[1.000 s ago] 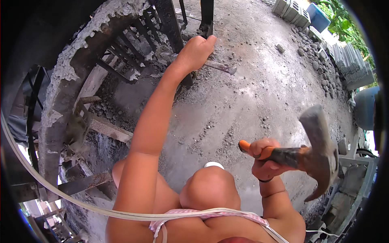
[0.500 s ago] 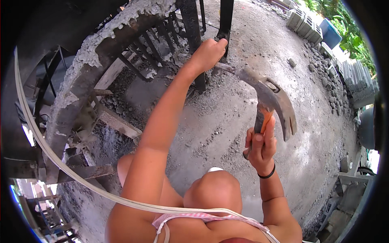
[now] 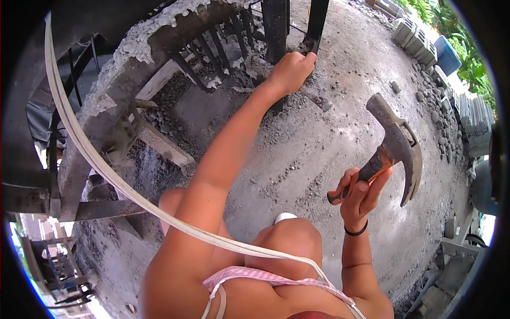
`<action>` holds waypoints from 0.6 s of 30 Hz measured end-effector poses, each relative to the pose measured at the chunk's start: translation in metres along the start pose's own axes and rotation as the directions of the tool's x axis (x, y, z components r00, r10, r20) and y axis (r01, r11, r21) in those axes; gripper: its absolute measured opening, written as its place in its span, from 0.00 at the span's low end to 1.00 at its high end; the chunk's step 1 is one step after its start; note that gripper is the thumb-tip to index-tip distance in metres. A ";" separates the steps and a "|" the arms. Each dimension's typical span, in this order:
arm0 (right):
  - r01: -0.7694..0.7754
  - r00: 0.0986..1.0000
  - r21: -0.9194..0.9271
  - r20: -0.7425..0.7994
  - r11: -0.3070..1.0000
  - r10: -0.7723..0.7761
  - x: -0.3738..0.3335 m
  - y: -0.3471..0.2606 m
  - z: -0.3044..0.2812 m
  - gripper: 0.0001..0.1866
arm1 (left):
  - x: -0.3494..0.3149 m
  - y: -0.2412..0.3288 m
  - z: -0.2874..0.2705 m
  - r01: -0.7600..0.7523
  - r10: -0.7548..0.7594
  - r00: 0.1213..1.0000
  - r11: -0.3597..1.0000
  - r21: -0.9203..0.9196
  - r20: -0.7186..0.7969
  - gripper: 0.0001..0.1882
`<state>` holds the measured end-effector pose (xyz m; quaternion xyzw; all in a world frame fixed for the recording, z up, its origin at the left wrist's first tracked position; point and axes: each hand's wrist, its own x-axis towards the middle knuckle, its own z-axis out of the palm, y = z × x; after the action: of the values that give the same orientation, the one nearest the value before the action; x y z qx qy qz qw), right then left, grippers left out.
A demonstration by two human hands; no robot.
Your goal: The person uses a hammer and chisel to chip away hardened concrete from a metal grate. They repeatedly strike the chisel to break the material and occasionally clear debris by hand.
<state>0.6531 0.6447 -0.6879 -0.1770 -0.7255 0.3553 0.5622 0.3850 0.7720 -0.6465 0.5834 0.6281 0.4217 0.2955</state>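
In my right hand is a claw hammer with a worn steel head and an orange and black handle. Its head is raised to the right, apart from the left hand. My left hand is closed around a metal chisel, whose blunt end sticks out toward the hammer. The chisel's working end is hidden behind the hand, near the foot of a dark metal post. Another dark post stands just beyond my fingers.
Left of my hand, dark metal bars and a beam crusted with rough concrete take up space. A wooden piece lies below them. Hollow blocks, a blue container and stones line the far right. Gritty ground surrounds my knees.
The hammer head has come away from the chisel's end, moving right and back with my right hand. My left hand keeps its hold by the post. The whole view has shifted slightly.
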 end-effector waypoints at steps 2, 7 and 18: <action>0.020 0.999 -0.007 0.026 1.000 -0.020 0.009 -0.005 -0.003 0.32 | -0.025 -0.001 0.001 -0.003 0.003 1.000 1.000 -0.030 -0.009 0.28; -0.042 0.998 0.001 0.049 0.999 0.042 0.008 -0.007 -0.001 0.32 | -0.063 0.011 0.001 -0.115 0.124 0.992 0.970 -0.215 0.028 0.27; -0.132 0.990 0.075 0.070 0.988 0.127 0.030 -0.035 0.026 0.31 | -0.071 -0.014 -0.013 -0.345 0.288 0.933 0.887 -0.307 -0.214 0.28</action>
<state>0.6243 0.6317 -0.6452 -0.1894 -0.7155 0.4252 0.5209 0.3776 0.7000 -0.6609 0.5821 0.4641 0.6123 0.2663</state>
